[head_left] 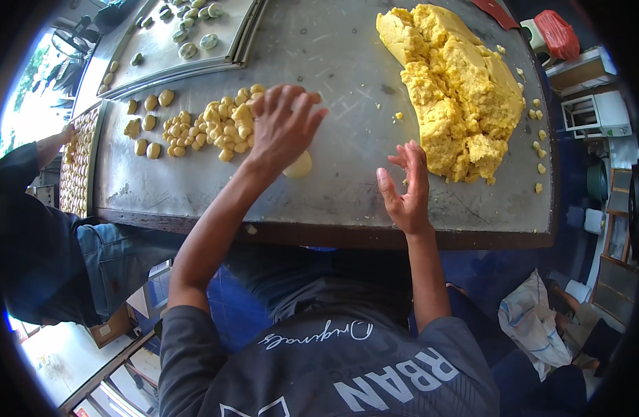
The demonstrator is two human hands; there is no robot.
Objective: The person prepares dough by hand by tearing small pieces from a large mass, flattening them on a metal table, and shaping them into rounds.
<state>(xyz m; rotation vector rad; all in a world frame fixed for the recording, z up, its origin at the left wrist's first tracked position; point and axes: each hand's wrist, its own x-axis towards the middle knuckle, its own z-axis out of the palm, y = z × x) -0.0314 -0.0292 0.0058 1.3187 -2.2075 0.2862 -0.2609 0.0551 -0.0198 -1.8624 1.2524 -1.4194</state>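
My left hand (285,124) is palm down over the metal table, fingers spread and slightly curved, beside a pile of small dough balls (225,124). The fingers are a little blurred, and nothing shows in them; the underside is hidden. Partly behind its wrist lies a smooth, pale yellow flattened dough piece (300,165). My right hand (408,189) is raised near the table's front edge, thumb and fingers apart, with nothing in it. Just beyond it sits a large, crumbly yellow dough mass (458,97). Several larger rounded dough pieces (151,122) lie left of the pile.
A metal tray (156,55) with greenish pieces stands at the far left. Another person's hand (59,137) touches a tray of small dough pieces (81,170) at the left edge. Dough crumbs (540,149) lie along the table's right edge. A white sack (531,320) rests on the floor.
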